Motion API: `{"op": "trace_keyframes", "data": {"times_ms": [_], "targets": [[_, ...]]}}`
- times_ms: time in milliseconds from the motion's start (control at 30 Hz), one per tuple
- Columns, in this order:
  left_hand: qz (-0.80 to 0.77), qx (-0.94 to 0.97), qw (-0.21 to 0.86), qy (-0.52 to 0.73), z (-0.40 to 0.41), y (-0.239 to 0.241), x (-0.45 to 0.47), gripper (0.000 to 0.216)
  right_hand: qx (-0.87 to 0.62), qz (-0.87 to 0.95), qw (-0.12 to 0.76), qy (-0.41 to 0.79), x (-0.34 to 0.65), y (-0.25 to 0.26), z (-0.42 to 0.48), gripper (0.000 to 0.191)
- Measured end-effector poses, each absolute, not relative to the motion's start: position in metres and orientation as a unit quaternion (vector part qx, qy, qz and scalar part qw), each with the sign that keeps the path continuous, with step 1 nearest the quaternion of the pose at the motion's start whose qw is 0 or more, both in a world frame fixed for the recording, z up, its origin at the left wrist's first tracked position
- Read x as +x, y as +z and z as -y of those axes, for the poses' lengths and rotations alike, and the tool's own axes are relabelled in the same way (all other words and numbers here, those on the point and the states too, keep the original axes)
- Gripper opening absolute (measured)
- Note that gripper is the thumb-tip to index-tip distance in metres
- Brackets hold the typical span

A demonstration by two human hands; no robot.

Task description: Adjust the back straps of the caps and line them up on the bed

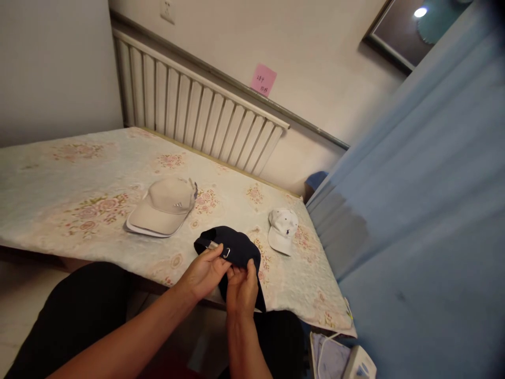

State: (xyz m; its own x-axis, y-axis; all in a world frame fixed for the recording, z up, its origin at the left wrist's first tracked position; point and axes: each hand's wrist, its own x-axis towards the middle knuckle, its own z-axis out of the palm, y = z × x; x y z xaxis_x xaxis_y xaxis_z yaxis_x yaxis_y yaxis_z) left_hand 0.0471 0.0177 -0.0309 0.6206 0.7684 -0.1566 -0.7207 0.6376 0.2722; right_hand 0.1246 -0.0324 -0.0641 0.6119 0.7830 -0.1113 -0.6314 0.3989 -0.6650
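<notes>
Together | left hand (pixel 207 272) angled right | right hand (pixel 242 288) upturned | dark cap (pixel 241 246) held

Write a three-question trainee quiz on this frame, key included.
1. What do the left hand and right hand both hold?
2. Relative to the off-white ribbed radiator, the pink paper note is: A) below; B) above?
3. How many unheld caps lie on the pale floral fabric cover?

Key:
1. Dark navy fabric cap with metal buckle.
2. B.
3. Two: beige fabric cap, white fabric cap.
</notes>
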Motion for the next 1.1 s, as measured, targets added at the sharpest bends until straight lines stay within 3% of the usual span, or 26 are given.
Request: {"op": "trace_keyframes", "data": {"times_ms": [267, 500, 833, 1100], "targets": [[-0.125, 0.086, 0.889, 0.433, -0.018, -0.033, 0.048, 0.031, -0.356, 0.107, 0.830, 0.415, 0.127, -0.060, 0.035, 0.040], [-0.121, 0.108, 0.891, 0.424, -0.015, -0.030, 0.046, 0.019, -0.338, 0.156, 0.824, 0.428, 0.124, -0.052, 0.035, 0.034], [-0.129, 0.123, 0.890, 0.419, -0.013, -0.026, 0.045, 0.023, -0.351, 0.159, 0.817, 0.428, 0.120, -0.049, 0.040, 0.038], [-0.166, 0.122, 0.895, 0.397, -0.010, -0.036, 0.048, 0.022, -0.404, 0.114, 0.803, 0.422, 0.119, -0.056, 0.039, 0.024]]}}
